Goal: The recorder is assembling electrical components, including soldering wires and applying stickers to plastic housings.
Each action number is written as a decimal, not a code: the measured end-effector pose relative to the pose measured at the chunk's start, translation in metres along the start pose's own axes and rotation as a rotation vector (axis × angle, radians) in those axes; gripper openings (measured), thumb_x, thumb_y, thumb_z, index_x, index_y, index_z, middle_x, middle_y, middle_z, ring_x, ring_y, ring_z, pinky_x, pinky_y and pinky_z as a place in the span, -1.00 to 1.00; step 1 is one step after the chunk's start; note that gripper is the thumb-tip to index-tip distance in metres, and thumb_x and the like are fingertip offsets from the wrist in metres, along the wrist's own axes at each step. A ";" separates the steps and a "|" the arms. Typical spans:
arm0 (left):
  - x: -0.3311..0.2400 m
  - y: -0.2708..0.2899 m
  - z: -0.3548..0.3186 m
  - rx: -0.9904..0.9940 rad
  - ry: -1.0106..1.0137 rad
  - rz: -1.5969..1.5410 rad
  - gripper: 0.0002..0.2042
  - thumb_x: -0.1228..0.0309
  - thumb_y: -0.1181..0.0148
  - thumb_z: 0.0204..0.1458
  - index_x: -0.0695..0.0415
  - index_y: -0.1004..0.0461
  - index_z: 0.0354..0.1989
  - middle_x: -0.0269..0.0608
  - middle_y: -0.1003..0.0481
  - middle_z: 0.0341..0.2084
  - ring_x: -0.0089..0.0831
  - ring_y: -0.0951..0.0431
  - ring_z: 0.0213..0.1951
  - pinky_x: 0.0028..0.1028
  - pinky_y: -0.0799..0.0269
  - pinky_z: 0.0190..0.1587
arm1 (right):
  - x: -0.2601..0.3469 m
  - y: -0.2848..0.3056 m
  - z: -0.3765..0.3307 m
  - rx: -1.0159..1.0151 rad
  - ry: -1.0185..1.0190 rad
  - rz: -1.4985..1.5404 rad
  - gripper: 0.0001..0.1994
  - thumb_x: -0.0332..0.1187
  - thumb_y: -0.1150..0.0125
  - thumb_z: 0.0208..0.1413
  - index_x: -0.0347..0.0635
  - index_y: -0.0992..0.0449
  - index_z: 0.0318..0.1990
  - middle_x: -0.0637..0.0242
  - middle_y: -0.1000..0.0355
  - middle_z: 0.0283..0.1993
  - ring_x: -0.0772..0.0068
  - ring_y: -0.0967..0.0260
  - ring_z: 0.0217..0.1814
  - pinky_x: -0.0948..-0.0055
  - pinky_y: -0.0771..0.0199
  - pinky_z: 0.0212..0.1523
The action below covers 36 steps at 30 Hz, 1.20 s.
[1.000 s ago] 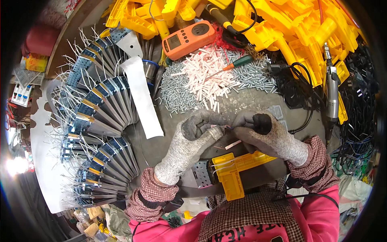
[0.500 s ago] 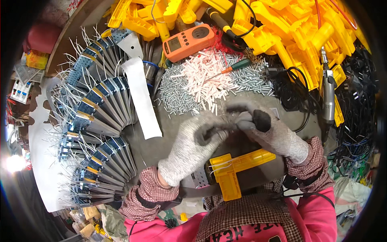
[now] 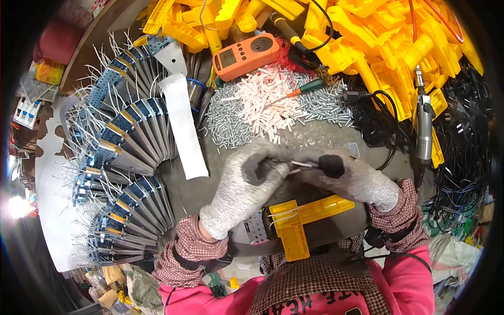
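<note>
Both hands wear light grey knit gloves with dark fingertips and meet over the middle of the table. My right hand [image 3: 349, 176] is closed in a pinch on a thin white tube [image 3: 304, 164]. My left hand [image 3: 244, 181] is also pinched, its fingertips meeting those of the right; what it holds is too small and hidden to name. Just below them lies a yellow plastic tool housing [image 3: 296, 223] with white wires across it. A perforated metal plate [image 3: 255, 229] rests beside its left end.
Beyond my hands spread short white tubes [image 3: 265, 97] and silver screws [image 3: 228, 123], with a screwdriver [image 3: 307, 89] and an orange meter [image 3: 247, 56]. Yellow housings [image 3: 388, 47] heap at the back. Wired metal parts [image 3: 134, 142] fan out left. A power screwdriver [image 3: 423, 128] and black cables stand right.
Both hands have come slightly nearer to me, and the fingers have shifted so that a thin white tube now shows between them. The housing stays in place.
</note>
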<state>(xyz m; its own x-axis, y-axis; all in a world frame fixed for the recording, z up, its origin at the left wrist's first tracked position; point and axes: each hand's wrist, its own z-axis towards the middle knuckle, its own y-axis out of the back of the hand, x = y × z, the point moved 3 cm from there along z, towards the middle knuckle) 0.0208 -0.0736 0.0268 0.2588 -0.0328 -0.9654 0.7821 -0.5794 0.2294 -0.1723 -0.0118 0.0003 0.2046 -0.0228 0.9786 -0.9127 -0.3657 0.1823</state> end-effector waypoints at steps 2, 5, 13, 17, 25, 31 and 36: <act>-0.004 -0.003 0.000 0.083 -0.181 0.216 -0.89 0.61 -0.26 0.10 0.26 -0.53 -0.21 -0.26 -0.51 -0.28 -0.53 -0.50 -0.14 -0.48 -0.41 -0.01 | 0.006 -0.006 0.002 -0.028 -0.127 -0.087 -0.68 -0.20 -0.13 0.35 -0.13 -0.51 0.14 0.35 -0.54 -0.23 0.54 -0.41 -0.21 0.40 -0.45 -0.15; -0.009 0.017 0.008 -0.178 -0.048 -0.050 -0.92 0.57 -0.18 0.15 0.19 -0.50 -0.20 -0.31 -0.52 -0.32 -0.68 -0.49 -0.30 -0.59 -0.47 -0.26 | 0.004 0.005 -0.006 -0.173 -0.314 0.110 -0.73 -0.17 -0.14 0.35 -0.18 -0.57 -0.04 0.43 -0.43 -0.38 0.66 -0.31 -0.32 0.47 -0.37 -0.30; 0.019 -0.001 -0.010 0.014 -0.111 0.254 -0.83 0.40 -0.09 0.31 0.27 -0.49 -0.18 -0.32 -0.45 -0.34 -0.53 -0.44 -0.26 -0.53 -0.38 -0.10 | 0.014 -0.016 0.001 -0.150 -0.193 0.313 -0.76 -0.23 -0.15 0.33 -0.23 -0.59 -0.18 0.44 -0.49 -0.36 0.72 -0.34 -0.33 0.59 -0.35 -0.32; -0.013 0.015 -0.017 -0.176 -0.067 0.260 -0.80 0.34 -0.10 0.29 0.23 -0.55 -0.26 -0.20 -0.52 -0.44 -0.51 -0.51 -0.33 -0.43 -0.44 -0.23 | -0.006 0.002 -0.002 -0.237 -0.066 0.031 -0.76 -0.24 -0.17 0.31 -0.22 -0.59 -0.08 0.39 -0.55 -0.33 0.68 -0.42 -0.33 0.57 -0.45 -0.29; -0.019 0.046 0.040 -0.074 -0.110 0.767 -0.61 0.03 -0.10 0.19 0.15 -0.60 -0.19 0.08 -0.60 -0.39 0.03 -0.62 -0.31 -0.13 -0.49 -0.25 | -0.007 -0.003 0.005 -0.311 0.064 -0.040 -0.77 -0.26 -0.18 0.30 -0.22 -0.55 -0.06 0.41 -0.44 -0.36 0.52 -0.39 -0.37 0.45 -0.48 -0.27; -0.018 0.005 0.138 -0.396 -0.138 0.908 -0.71 0.20 -0.27 0.07 0.14 -0.60 -0.16 -0.02 -0.63 -0.32 -0.04 -0.64 -0.21 -0.20 -0.52 -0.17 | -0.001 0.004 -0.006 -0.338 0.035 0.087 -0.79 -0.32 -0.15 0.23 -0.21 -0.46 -0.42 0.47 -0.27 -0.55 0.62 -0.20 -0.46 0.46 -0.29 -0.42; -0.032 0.002 0.140 -0.417 -0.162 0.866 -0.79 0.29 -0.29 0.04 0.15 -0.56 -0.23 -0.03 -0.62 -0.39 -0.06 -0.64 -0.25 -0.20 -0.50 -0.22 | -0.008 0.011 0.006 -0.286 -0.116 0.305 -0.68 -0.14 0.03 0.38 -0.19 -0.54 -0.18 0.46 -0.34 -0.48 0.68 -0.27 -0.46 0.58 -0.36 -0.40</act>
<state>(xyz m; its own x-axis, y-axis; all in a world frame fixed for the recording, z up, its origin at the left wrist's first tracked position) -0.0653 -0.1872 0.0402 0.7822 -0.4410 -0.4401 0.5037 0.0320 0.8633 -0.1812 -0.0215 -0.0058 -0.0664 -0.2007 0.9774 -0.9954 -0.0541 -0.0788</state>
